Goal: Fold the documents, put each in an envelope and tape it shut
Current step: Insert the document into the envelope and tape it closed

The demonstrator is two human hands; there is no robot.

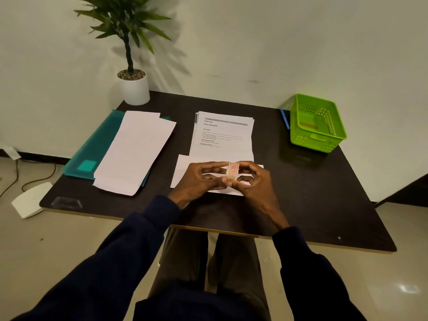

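My left hand [199,179] and right hand [252,181] pinch the tape dispenser [232,172] over one envelope [185,167], probably filled and awaiting tape. Printed documents [222,135] at twelve o'clock and blank envelopes [134,149] at ten remain.

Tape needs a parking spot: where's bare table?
Bare: table right of the documents, up to the green basket; narrow strip between documents and envelope stack. Crowded: left side, and centre where left hand and right hand hold the tape.
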